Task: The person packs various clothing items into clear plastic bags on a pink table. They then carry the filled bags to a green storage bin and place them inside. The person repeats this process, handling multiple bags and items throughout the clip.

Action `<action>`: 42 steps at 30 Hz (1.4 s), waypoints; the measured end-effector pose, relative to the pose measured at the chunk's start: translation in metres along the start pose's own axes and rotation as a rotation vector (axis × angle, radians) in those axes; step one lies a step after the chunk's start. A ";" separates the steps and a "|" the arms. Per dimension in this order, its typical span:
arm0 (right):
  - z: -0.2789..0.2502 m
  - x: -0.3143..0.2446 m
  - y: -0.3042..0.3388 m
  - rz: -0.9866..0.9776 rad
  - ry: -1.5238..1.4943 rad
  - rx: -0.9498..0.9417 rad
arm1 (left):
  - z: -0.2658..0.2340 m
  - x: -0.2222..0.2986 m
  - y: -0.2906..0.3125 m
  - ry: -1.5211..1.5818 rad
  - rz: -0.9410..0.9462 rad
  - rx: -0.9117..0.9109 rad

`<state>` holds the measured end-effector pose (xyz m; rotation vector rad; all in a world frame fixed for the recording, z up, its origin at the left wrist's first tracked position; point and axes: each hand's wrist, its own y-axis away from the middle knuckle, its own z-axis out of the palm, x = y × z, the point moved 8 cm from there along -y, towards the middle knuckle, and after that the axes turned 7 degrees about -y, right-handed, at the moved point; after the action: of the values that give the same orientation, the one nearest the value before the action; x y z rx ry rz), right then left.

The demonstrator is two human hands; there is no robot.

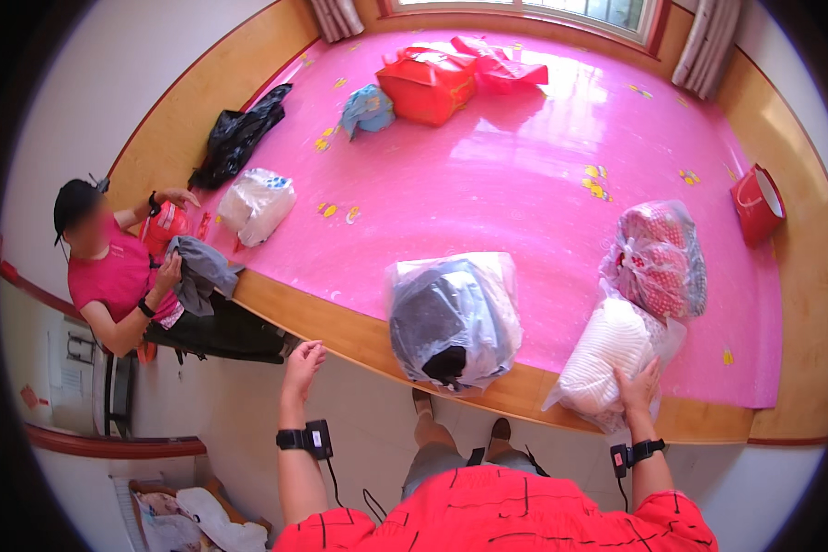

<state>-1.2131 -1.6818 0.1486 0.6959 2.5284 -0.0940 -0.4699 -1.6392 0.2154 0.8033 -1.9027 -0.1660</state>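
Two bare hands, one on a clear bag of white ribbed cloth, at a pink-covered platform with three clear bags near its front.
The white ribbed bundle [605,354] lies at the platform's [368,244] front right, its near end over the wooden edge; its long axis slants away and rightward, toward a second clear bag, of red dotted cloth [658,262], just behind. The third, of grey cloth [446,308], sits front centre. The right hand [638,386] rests on the ribbed bundle's right side; whether its fingers grip the plastic I cannot tell. The left hand [305,361] is raised before the edge, fingers loosely bent, holding nothing. Farther off: one white bag [258,207], one black bag [239,138], one blue cloth [368,110], one red bucket [757,204]. One co-worker [115,271] handles a grey garment [200,273].
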 end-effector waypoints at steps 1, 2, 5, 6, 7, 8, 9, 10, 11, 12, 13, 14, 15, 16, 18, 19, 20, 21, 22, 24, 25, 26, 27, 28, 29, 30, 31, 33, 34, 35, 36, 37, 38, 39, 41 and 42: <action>0.004 0.004 0.003 0.039 0.007 -0.011 | -0.010 -0.010 -0.012 -0.037 -0.040 0.013; 0.003 0.004 0.003 0.075 0.029 -0.017 | -0.017 -0.021 -0.028 -0.065 -0.086 0.016; -0.008 -0.010 0.009 0.159 0.216 -0.016 | -0.040 -0.066 -0.066 -0.190 -0.147 0.008; -0.014 -0.017 0.012 0.171 0.277 -0.005 | -0.045 -0.088 -0.075 -0.230 -0.147 0.020; -0.026 -0.022 0.013 0.179 0.352 0.007 | -0.034 -0.105 -0.083 -0.229 -0.134 -0.021; -0.028 -0.030 0.015 0.182 0.421 0.012 | -0.028 -0.109 -0.090 -0.231 -0.124 -0.052; -0.018 -0.041 0.021 0.121 0.277 -0.033 | -0.021 -0.091 -0.101 -0.259 -0.019 -0.064; 0.000 -0.058 0.028 0.059 0.119 -0.085 | -0.025 -0.071 -0.118 -0.350 0.057 -0.034; 0.015 -0.077 0.030 0.006 -0.038 -0.141 | -0.023 -0.052 -0.134 -0.444 0.133 -0.011; 0.018 -0.105 0.038 -0.027 -0.191 -0.270 | -0.009 -0.051 -0.139 -0.517 0.098 -0.064; 0.023 -0.147 0.053 -0.055 -0.423 -0.413 | 0.000 -0.047 -0.140 -0.527 0.103 -0.061; 0.021 -0.193 0.071 -0.009 -0.536 -0.521 | 0.004 -0.047 -0.145 -0.537 0.102 -0.076; 0.031 -0.239 0.088 0.047 -0.655 -0.618 | -0.005 -0.042 -0.158 -0.508 0.082 -0.091; 0.047 -0.277 0.099 -0.040 -0.612 -0.710 | -0.010 -0.035 -0.173 -0.476 0.080 -0.110; 0.068 -0.307 0.104 -0.195 -0.122 -0.741 | -0.012 -0.027 -0.189 -0.483 0.090 -0.059; 0.077 -0.295 0.100 -0.274 0.051 -0.592 | -0.009 -0.024 -0.191 -0.489 0.097 -0.037; 0.078 -0.296 0.102 -0.264 0.130 -0.506 | -0.005 -0.026 -0.191 -0.471 0.080 -0.013; 0.077 -0.302 0.104 -0.270 0.212 -0.425 | -0.006 -0.041 -0.193 -0.470 0.115 0.052; 0.077 -0.302 0.103 -0.290 0.208 -0.436 | -0.006 -0.061 -0.197 -0.470 0.151 0.117; 0.075 -0.297 0.101 -0.306 0.197 -0.441 | -0.005 -0.065 -0.197 -0.559 0.250 0.209; 0.076 -0.298 0.103 -0.333 0.173 -0.434 | -0.003 -0.068 -0.196 -0.646 0.303 0.246; 0.076 -0.297 0.105 -0.355 0.155 -0.420 | 0.003 -0.064 -0.192 -0.727 0.363 0.277; 0.076 -0.299 0.106 -0.379 0.137 -0.409 | 0.008 -0.065 -0.190 -0.679 0.275 0.182; 0.076 -0.300 0.107 -0.370 0.154 -0.402 | 0.013 -0.067 -0.187 -0.631 0.187 0.087; 0.073 -0.299 0.107 -0.364 0.163 -0.404 | 0.019 -0.068 -0.183 -0.584 0.104 -0.008; 0.073 -0.299 0.107 -0.363 0.167 -0.409 | 0.024 -0.069 -0.174 -0.718 0.070 0.009; 0.071 -0.300 0.106 -0.362 0.170 -0.414 | 0.029 -0.070 -0.168 -0.710 0.061 -0.004; 0.071 -0.303 0.107 -0.343 0.168 -0.437 | 0.029 -0.070 -0.159 -0.708 0.042 -0.015; 0.071 -0.302 0.107 -0.333 0.169 -0.447 | 0.029 -0.069 -0.156 -0.744 0.060 0.018; 0.070 -0.302 0.107 -0.326 0.169 -0.457 | 0.029 -0.069 -0.151 -0.779 0.078 0.054; 0.070 -0.301 0.107 -0.330 0.175 -0.460 | 0.029 -0.069 -0.148 -0.814 0.095 0.090; 0.069 -0.301 0.107 -0.334 0.180 -0.462 | 0.030 -0.069 -0.147 -0.816 0.100 0.094; 0.069 -0.300 0.108 -0.334 0.185 -0.463 | 0.030 -0.069 -0.146 -0.820 0.106 0.095; 0.067 -0.299 0.108 -0.332 0.190 -0.462 | 0.031 -0.069 -0.146 -0.824 0.113 0.096; 0.065 -0.298 0.109 -0.328 0.200 -0.459 | 0.032 -0.068 -0.145 -0.824 0.107 0.087; 0.065 -0.299 0.109 -0.323 0.200 -0.458 | 0.032 -0.068 -0.144 -0.824 0.103 0.082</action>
<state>-0.9083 -1.7377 0.2475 0.1184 2.6888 0.4499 -0.4140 -1.7170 0.0841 0.7461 -2.7320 -0.4027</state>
